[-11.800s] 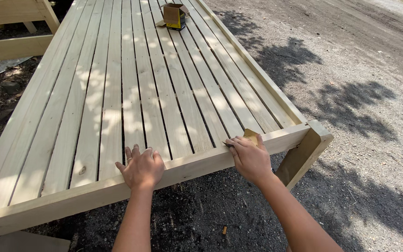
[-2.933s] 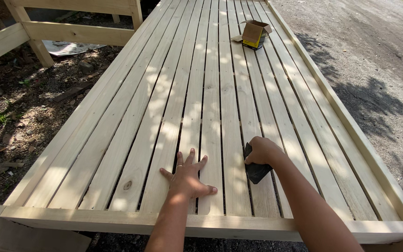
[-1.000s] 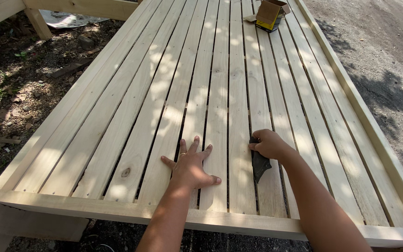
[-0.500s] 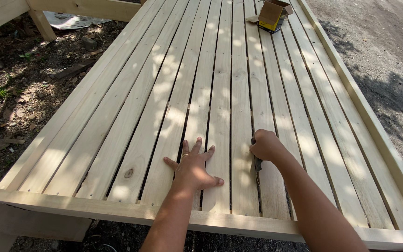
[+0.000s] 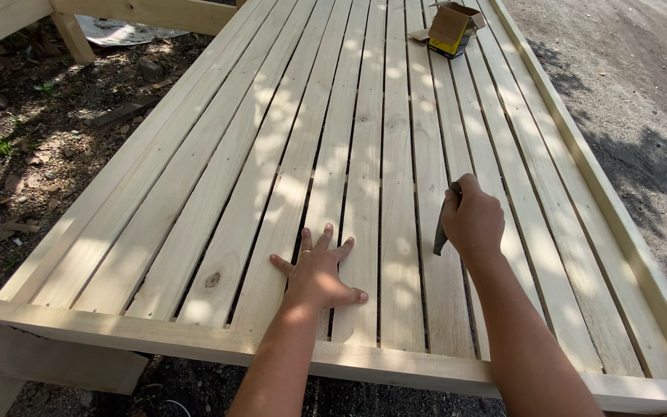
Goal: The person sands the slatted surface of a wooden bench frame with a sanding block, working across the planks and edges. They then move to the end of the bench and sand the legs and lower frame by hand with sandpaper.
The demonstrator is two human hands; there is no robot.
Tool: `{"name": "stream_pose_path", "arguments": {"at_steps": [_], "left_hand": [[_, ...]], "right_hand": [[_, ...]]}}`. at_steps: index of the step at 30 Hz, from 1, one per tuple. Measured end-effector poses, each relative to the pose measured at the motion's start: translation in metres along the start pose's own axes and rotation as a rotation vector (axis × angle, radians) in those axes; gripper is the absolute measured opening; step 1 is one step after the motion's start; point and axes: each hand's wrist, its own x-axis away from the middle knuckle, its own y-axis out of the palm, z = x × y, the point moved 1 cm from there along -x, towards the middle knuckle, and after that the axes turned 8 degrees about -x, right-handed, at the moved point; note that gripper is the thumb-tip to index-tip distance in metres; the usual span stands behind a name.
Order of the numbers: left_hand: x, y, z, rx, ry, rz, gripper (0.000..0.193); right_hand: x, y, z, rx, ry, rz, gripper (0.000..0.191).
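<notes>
A long slatted frame of pale wooden boards [image 5: 364, 131] stretches away from me. My left hand [image 5: 316, 270] lies flat on the slats near the front rail, fingers spread, holding nothing. My right hand [image 5: 472, 220] is closed on a dark folded sheet of sandpaper [image 5: 443, 224], pressed edge-on at a slat to the right of the left hand. Both forearms reach in from the bottom edge.
A small open yellow and brown cardboard box [image 5: 455, 27] sits on the slats at the far end. Bare earth with stones and dry leaves [image 5: 32, 139] lies to the left, a gravel path [image 5: 642, 100] to the right. Another wooden frame [image 5: 79, 19] stands at the upper left.
My right hand has slid the sandpaper farther away along the slat and turned it more on edge. My left hand has stayed flat in nearly the same place.
</notes>
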Motion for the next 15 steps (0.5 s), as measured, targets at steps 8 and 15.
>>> {"name": "stream_pose_path", "arguments": {"at_steps": [8, 15], "left_hand": [[0.006, -0.004, 0.000, -0.018, 0.004, -0.003, 0.114], [0.002, 0.000, -0.001, -0.019, 0.004, -0.007, 0.124]], "right_hand": [[0.008, 0.009, -0.018, -0.691, -0.057, -0.148, 0.014], [0.018, -0.004, -0.028, -0.167, -0.246, -0.139, 0.010]]}}
